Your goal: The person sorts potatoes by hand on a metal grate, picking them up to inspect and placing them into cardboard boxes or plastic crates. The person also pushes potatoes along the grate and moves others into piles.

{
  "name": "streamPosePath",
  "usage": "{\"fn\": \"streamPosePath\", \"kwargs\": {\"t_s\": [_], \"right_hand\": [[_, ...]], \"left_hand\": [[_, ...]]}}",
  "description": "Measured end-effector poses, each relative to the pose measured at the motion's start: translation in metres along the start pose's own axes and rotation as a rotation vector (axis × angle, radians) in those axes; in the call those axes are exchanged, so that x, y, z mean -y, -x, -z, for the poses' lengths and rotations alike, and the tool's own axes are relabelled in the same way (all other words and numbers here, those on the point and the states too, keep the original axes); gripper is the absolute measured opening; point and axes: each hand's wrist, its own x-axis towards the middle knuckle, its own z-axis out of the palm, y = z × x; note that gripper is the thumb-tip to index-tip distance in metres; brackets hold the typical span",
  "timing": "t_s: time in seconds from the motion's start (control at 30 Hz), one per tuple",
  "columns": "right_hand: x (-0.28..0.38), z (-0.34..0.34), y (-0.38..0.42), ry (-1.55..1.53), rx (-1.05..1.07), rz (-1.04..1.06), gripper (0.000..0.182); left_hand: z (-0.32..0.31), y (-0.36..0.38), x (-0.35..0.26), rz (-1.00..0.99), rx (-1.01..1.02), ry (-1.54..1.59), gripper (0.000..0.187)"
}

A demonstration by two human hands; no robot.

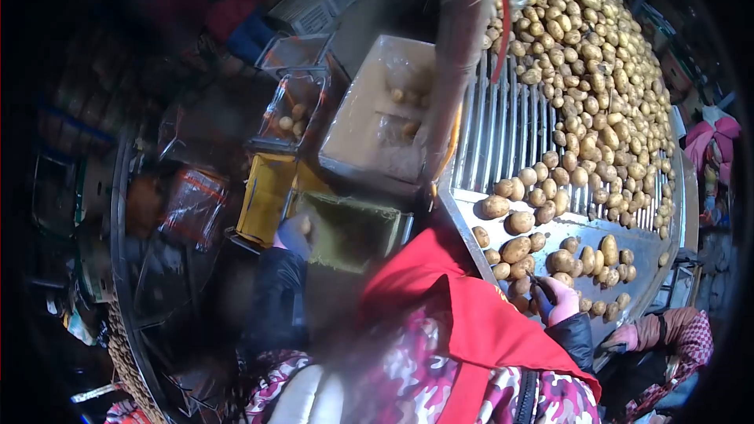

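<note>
My left hand [294, 237], in a pale glove and somewhat blurred, is closed around what looks like a potato [305, 225]. It is over the near edges of a yellow crate [253, 212] and a green-lined crate [353, 232]. On the right, my right hand [559, 301], in a pink glove with dark fingers, reaches among loose potatoes [516, 250] on the metal sorting table [469, 216]. Its fingers touch or lie close beside the potatoes at the table's near edge. Whether they grip one is hard to see.
A large potato pile [597, 71] covers the slatted rack [503, 126] at the far right. A plastic-lined carton [353, 126] holds a few potatoes, beside a wire-framed bin [287, 110]. At lower right, another person's hand [623, 338] rests by the table. A wrapped post [463, 39] rises between.
</note>
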Motion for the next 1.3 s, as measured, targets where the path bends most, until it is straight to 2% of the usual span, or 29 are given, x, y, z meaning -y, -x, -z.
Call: {"fn": "streamPosePath", "kwargs": {"t_s": [0.07,0.1,0.2,0.23,0.3,0.37,0.4,0.47,0.53,0.57,0.6,0.67,0.73,0.77,0.8,0.83,0.87,0.9,0.93,1.0,1.07,1.1,1.2,1.27,1.3], "right_hand": [[-0.02,-0.008,0.006,0.014,-0.051,0.013,0.024],[-0.027,-0.009,0.009,0.025,-0.034,0.008,0.024],[-0.038,-0.017,0.018,0.048,-0.054,-0.017,0.025],[-0.035,-0.016,0.023,0.027,-0.075,-0.016,0.025],[-0.027,-0.011,0.027,0.009,-0.085,-0.052,0.026],[-0.029,-0.013,0.03,-0.018,-0.118,-0.067,0.027],[-0.029,-0.015,0.032,-0.101,-0.156,-0.091,0.027],[-0.039,-0.024,0.034,-0.218,-0.24,-0.077,0.028],[-0.049,-0.023,0.034,0.024,-0.286,-0.006,0.029],[-0.037,-0.013,0.035,0.008,-0.236,-0.087,0.033],[-0.026,-0.006,0.035,-0.015,-0.184,-0.158,0.038],[-0.022,-0.01,0.035,0.079,-0.281,-0.056,0.028],[-0.016,-0.016,0.037,0.072,-0.287,-0.053,0.029],[-0.019,-0.022,0.037,0.055,-0.3,-0.025,0.029],[-0.018,-0.025,0.038,0.044,-0.298,-0.014,0.028],[-0.017,-0.027,0.041,0.031,-0.296,-0.004,0.028],[-0.019,-0.029,0.047,0.017,-0.294,-0.001,0.028],[-0.033,-0.041,0.052,0.031,-0.359,0.027,0.026],[-0.041,-0.045,0.059,0.024,-0.348,-0.008,0.025],[-0.055,-0.05,0.078,0.015,-0.334,-0.086,0.024],[-0.064,-0.06,0.101,-0.054,-0.447,-0.098,0.023],[-0.064,-0.065,0.115,-0.085,-0.504,-0.135,0.023],[-0.059,-0.071,0.16,-0.178,-0.546,-0.296,0.023],[-0.063,-0.082,0.2,-0.181,-0.434,-0.431,0.022],[-0.063,-0.087,0.223,-0.195,-0.252,-0.596,0.027]], "left_hand": [[-0.041,0.035,-0.009,0.063,0.076,-0.313,0.031],[-0.045,0.027,-0.01,0.063,0.103,-0.398,0.029],[-0.056,-0.012,-0.022,0.076,0.301,-0.256,0.04],[-0.07,-0.013,-0.018,-0.016,0.438,-0.091,0.032],[-0.094,0.007,-0.041,0.15,0.476,-0.185,0.034],[-0.096,0.003,-0.05,-0.041,0.593,-0.617,0.037],[-0.086,-0.015,-0.042,-0.325,0.688,-0.995,0.039],[-0.083,-0.011,-0.026,-0.299,0.683,-1.006,0.044],[-0.133,0.022,-0.022,0.172,0.312,-0.992,0.039],[-0.134,0.017,-0.007,-0.051,0.43,-1.249,0.029],[-0.139,0.023,0.003,-0.296,0.665,-1.43,0.027],[-0.18,0.061,0.038,-0.731,0.856,-1.462,0.027],[-0.231,0.097,0.07,-0.76,1.089,-1.261,0.03],[-0.258,0.11,0.081,-0.923,1.126,-1.326,0.033],[-0.287,0.12,0.088,-0.925,1.148,-1.461,0.044],[-0.299,0.1,0.113,-1.074,1.13,-1.402,0.052],[-0.318,0.086,0.13,-1.12,1.025,-1.516,0.059],[-0.345,0.103,0.133,-0.949,0.913,-1.667,0.068],[-0.362,0.084,0.152,-0.907,0.8,-1.779,0.075],[-0.392,0.058,0.178,-0.856,0.712,-1.889,0.08],[-0.416,0.075,0.184,-0.835,0.651,-1.874,0.083],[-0.422,0.069,0.19,-0.921,0.664,-1.876,0.085],[-0.439,0.061,0.202,-0.887,0.727,-1.837,0.086],[-0.451,0.069,0.205,-0.943,0.801,-1.871,0.086],[-0.455,0.076,0.208,-0.931,0.805,-1.885,0.086]]}}
